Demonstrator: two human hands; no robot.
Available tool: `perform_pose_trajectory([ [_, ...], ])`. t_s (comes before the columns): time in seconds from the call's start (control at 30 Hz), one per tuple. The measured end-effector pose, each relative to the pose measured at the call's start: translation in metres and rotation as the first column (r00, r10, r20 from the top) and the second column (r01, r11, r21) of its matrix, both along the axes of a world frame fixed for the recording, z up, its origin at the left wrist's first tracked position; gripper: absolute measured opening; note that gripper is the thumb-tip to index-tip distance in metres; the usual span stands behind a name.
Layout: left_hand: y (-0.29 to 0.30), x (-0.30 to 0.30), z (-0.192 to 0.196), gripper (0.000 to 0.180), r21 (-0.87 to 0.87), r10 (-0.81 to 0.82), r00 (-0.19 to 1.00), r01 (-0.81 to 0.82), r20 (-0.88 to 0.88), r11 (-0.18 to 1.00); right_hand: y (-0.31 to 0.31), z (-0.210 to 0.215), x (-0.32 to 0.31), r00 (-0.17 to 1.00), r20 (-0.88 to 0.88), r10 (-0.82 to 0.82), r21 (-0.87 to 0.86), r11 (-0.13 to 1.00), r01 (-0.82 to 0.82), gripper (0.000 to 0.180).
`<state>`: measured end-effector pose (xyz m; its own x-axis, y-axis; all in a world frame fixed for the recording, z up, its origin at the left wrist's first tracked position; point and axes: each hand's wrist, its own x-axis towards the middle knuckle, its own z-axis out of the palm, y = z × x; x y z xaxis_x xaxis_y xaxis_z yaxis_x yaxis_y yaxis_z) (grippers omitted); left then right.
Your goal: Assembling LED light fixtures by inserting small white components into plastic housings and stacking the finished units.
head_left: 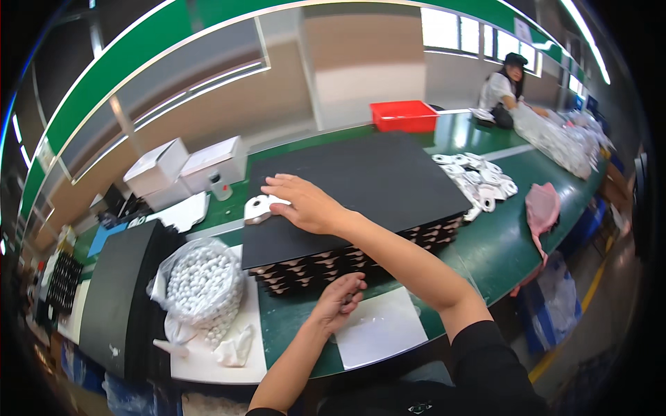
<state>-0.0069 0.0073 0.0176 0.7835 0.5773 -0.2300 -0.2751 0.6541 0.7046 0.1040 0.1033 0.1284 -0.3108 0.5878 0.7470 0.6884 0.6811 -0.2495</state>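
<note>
Nearest the person, at the front edge of the green desk (485, 256), the left hand (340, 301) rests beside a white rectangular sheet (378, 327), its fingers curled in a narrow grip; whether it pinches something small I cannot tell. Toward the desk's left end sits a clear plastic bag of small white round parts (202, 286) on a white board, with a tall black slab leaning just beside it. Further in, the right hand (305, 204) lies flat, fingers spread wide and holding nothing, on the large black flat sheet (368, 184) that tops a stack of black moulded trays (347, 260). Its fingertips touch a small white flat plastic piece (260, 208) lying at the sheet's left edge. That piece looks light, stiff and smooth, so it would likely slide easily on the sheet; pinching it by its outer rim between thumb and forefinger seems the safest hold. The black sheet looks thin and somewhat flexible, better lifted from two edges. A heap of similar white pieces (479, 180) lies right of the stack. Beyond, white cardboard boxes (187, 166) stand near the back left edge and a red plastic bin (404, 116) at the back, and another person sits at the far right end.
</note>
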Motion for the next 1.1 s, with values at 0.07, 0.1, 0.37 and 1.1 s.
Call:
perform_pose_trajectory([
  [0.07,0.003,-0.005,-0.003,0.027,-0.022,0.037,0.999,-0.037,-0.003,0.999,-0.027,0.019,0.022,0.996,-0.077,-0.041,0.107,0.993,0.049,0.034],
  [0.1,0.001,-0.004,0.001,0.029,-0.015,0.039,0.999,-0.04,-0.022,0.999,-0.044,0.026,0.045,0.989,-0.101,-0.107,0.177,0.976,0.124,0.035],
  [0.37,-0.004,0.005,-0.002,0.036,-0.058,-0.026,1.0,0.025,-0.014,0.998,-0.147,-0.041,0.298,0.371,-0.749,-0.549,-0.011,0.569,0.822,0.031],
  [1.1,-0.006,0.002,-0.002,0.014,-0.038,-0.055,0.996,0.058,0.071,0.998,-0.255,-0.115,0.26,0.465,0.161,-0.871,-0.047,0.464,0.885,0.02],
])
